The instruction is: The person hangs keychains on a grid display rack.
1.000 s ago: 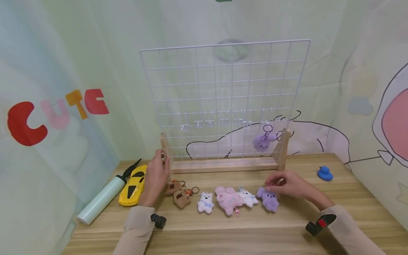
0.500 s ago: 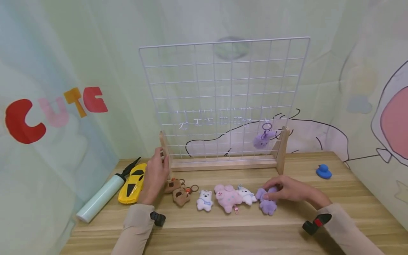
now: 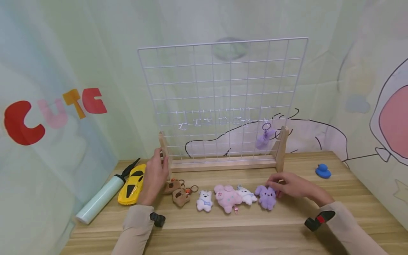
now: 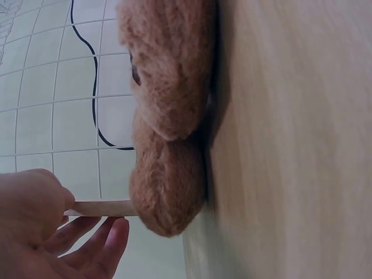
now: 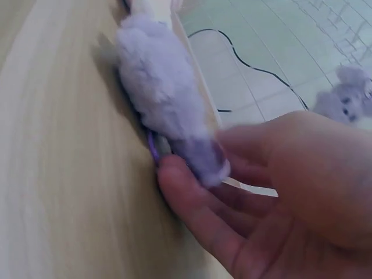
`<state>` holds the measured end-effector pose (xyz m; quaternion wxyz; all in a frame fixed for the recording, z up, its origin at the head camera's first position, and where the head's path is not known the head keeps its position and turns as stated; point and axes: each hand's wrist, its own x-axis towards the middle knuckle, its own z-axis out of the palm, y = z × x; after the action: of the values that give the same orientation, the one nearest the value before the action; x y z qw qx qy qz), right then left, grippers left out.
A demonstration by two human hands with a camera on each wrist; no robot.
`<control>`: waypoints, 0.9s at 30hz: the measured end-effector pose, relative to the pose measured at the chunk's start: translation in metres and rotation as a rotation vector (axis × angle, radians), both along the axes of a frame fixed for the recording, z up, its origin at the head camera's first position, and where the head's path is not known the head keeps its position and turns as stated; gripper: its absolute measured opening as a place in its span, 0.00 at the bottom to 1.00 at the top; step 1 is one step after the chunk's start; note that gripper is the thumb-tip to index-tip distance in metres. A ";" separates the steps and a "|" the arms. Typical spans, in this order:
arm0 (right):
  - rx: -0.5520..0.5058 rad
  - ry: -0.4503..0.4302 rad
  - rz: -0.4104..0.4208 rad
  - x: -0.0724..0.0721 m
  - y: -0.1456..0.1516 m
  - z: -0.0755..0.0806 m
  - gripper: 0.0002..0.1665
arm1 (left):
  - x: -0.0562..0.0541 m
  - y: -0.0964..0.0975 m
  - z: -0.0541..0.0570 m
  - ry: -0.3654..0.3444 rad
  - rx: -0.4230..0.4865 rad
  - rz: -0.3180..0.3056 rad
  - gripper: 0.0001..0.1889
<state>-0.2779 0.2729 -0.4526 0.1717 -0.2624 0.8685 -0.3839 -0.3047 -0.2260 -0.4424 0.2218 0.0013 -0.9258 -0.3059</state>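
Observation:
My left hand (image 3: 154, 173) grips the left wooden upright (image 4: 107, 208) of a white wire grid rack (image 3: 223, 43), thumb on one side and fingers on the other. Close by lie two brown plush keychains (image 3: 180, 197), overlapping. At the row's right end, my right hand (image 3: 294, 186) pinches the edge of a purple plush keychain (image 3: 267, 198) resting on the table. In the right wrist view, thumb and fingers stand either side of its end (image 5: 200, 160), near a purple ring (image 5: 153, 146). Another purple plush keychain (image 3: 264, 139) hangs by its ring from a rack hook.
Between the hands lie white plush bears (image 3: 204, 201) and a larger pink plush (image 3: 227, 198). A yellow toy car (image 3: 132, 186) and a pale pump (image 3: 101, 200) lie left. A blue toy duck (image 3: 323, 171) stands right. Several clear hooks (image 3: 223, 120) hang on the grid.
My right hand reached over the purple plush keychain, then moved back to its right side. That plush shifted slightly and faces up again. The hanging one has turned. My left hand stays on the upright.

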 end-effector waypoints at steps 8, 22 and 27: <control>0.057 -0.004 0.037 -0.001 0.011 0.003 0.18 | 0.000 0.001 -0.001 -0.006 -0.004 0.004 0.21; 0.066 0.102 0.030 -0.008 0.006 -0.005 0.11 | 0.001 0.000 -0.001 -0.011 0.009 0.005 0.22; 0.049 0.125 -0.024 -0.010 0.002 -0.010 0.07 | 0.000 0.000 0.000 -0.016 0.012 0.009 0.22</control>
<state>-0.2875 0.2744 -0.4631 0.1187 -0.2711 0.8898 -0.3475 -0.3047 -0.2256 -0.4425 0.2160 0.0093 -0.9257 -0.3103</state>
